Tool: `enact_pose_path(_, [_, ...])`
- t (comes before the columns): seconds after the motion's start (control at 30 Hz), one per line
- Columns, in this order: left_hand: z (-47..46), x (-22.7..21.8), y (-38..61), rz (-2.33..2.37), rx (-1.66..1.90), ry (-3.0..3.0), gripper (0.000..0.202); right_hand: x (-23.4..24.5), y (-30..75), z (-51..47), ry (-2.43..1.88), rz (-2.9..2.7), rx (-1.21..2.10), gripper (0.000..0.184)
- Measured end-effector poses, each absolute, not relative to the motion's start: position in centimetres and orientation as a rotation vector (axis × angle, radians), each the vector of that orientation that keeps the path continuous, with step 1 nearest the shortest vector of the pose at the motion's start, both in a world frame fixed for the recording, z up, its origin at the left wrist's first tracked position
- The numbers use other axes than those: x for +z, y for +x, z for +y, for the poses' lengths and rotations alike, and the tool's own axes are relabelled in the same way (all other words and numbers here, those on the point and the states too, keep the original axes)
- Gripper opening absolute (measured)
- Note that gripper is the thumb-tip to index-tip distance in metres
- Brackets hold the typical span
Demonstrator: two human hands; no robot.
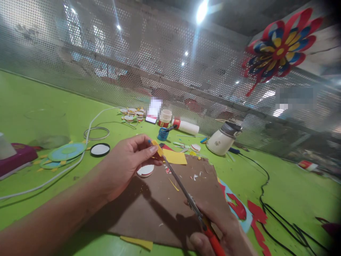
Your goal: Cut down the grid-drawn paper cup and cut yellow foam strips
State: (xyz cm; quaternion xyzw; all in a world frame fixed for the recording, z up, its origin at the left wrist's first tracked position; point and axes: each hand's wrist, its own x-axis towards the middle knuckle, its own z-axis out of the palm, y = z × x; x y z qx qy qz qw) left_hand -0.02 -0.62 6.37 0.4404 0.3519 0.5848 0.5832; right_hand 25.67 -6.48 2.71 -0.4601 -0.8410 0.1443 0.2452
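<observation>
My left hand [135, 153] pinches a small yellow piece [157, 147], paper or thin foam, between thumb and fingers above a brown board [170, 213]. A pair of scissors [183, 186] with an orange-red handle is gripped in my right hand [221, 220] at the lower right. Their long blades point up and left, tips meeting the yellow piece; I cannot tell whether they are apart. Behind it lies a larger yellow sheet [176, 157]. Under my left hand a white disc [145, 170] rests on the board, and small red, white and yellow scraps lie to its right.
A blue jar [163, 134], a phone [153, 110], a white roll [186, 126] and a grey-lidded pot [222, 138] stand or lie at the back. Red cutouts [257, 217] and a black cable [263, 192] are on the right. Left are turquoise discs [66, 153] and a white cable [80, 160].
</observation>
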Motion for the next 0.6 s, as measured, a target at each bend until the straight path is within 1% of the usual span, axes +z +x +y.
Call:
enact_pose_path(0.1, [-0.6,6.43,0.08,0.832,1.384,1.023,0.007,2.63,25.86,-6.38,-1.262,-2.388,0.38,0.046])
enact_pose_path(0.27, [-0.53,6.44,0.11,0.853,1.382,1.023,0.007,2.73,25.45,-6.26,-1.204,-2.372,0.461,0.044])
enact_pose_path(0.4, [-0.63,6.44,0.16,0.852,1.379,0.998,0.007,2.6,25.33,-6.26,-1.261,-2.375,0.423,0.049])
enact_pose_path(0.6, [-0.81,6.22,0.55,0.857,1.404,0.962,0.008,2.55,25.55,-6.45,-1.239,-2.348,0.404,0.046])
